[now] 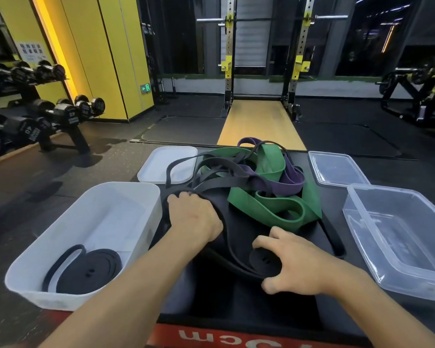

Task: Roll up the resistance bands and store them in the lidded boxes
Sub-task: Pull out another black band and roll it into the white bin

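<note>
On a black surface (286, 317) in a gym, a black band (263, 261) is being held in both hands. Its coiled end is being clamped in the right grip (299, 268), and its loose strands are being gripped under the curled fingers of the left grip (194, 217). Another rolled band (86, 272) is being kept in the white box (126, 197) at the left, while a tangle of green and purple bands (246, 199) is being left lying just beyond the hands.
</note>
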The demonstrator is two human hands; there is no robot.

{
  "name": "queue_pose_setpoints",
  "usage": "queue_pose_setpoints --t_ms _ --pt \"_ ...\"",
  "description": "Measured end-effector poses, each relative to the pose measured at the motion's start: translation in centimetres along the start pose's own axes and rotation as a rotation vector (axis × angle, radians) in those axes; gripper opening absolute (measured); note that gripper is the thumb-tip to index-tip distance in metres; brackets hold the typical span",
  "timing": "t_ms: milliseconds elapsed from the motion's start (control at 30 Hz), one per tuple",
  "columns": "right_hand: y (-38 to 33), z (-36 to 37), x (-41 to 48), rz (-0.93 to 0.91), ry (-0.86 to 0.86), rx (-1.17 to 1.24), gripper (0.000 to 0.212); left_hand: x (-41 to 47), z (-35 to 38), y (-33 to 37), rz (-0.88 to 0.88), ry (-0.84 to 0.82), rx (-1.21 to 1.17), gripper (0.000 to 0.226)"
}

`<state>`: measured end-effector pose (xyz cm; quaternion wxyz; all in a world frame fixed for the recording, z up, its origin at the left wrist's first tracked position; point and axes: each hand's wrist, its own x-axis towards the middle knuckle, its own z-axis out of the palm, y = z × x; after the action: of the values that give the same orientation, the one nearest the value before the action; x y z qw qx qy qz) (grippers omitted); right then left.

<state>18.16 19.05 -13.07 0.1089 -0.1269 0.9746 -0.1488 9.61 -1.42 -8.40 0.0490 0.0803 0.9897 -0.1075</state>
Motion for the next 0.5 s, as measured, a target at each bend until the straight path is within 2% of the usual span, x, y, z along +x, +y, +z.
queue_pose_setpoints --t_ms 167,233,300,367,433,500 --pt "0.1 0.1 -0.1 0.002 -0.004 0.016 0.076 -0.9 -0.9 -1.8 0.135 -0.213 -0.241 0.02" --pt "0.2 0.2 -0.1 0.004 0.006 0.016 0.074 -2.5 -1.3 -2.7 0.154 -0.18 -0.348 0.02" --pt "0.2 0.1 0.0 0.001 0.009 0.003 0.074 -4.7 -0.9 -3.2 0.122 -0.077 -0.492 0.017" --pt "0.1 0.1 0.0 0.004 0.003 0.0 0.075 -7.3 0.4 -2.9 0.069 0.015 -0.558 0.036" --pt "-0.1 0.1 0.0 0.013 -0.005 0.002 0.076 -9.0 2.0 -1.8 0.064 -0.017 -0.571 0.06" --pt "-0.1 0.0 0.0 0.017 -0.012 -0.003 0.076 -9.6 3.5 -0.1 0.087 -0.058 -0.591 0.071"
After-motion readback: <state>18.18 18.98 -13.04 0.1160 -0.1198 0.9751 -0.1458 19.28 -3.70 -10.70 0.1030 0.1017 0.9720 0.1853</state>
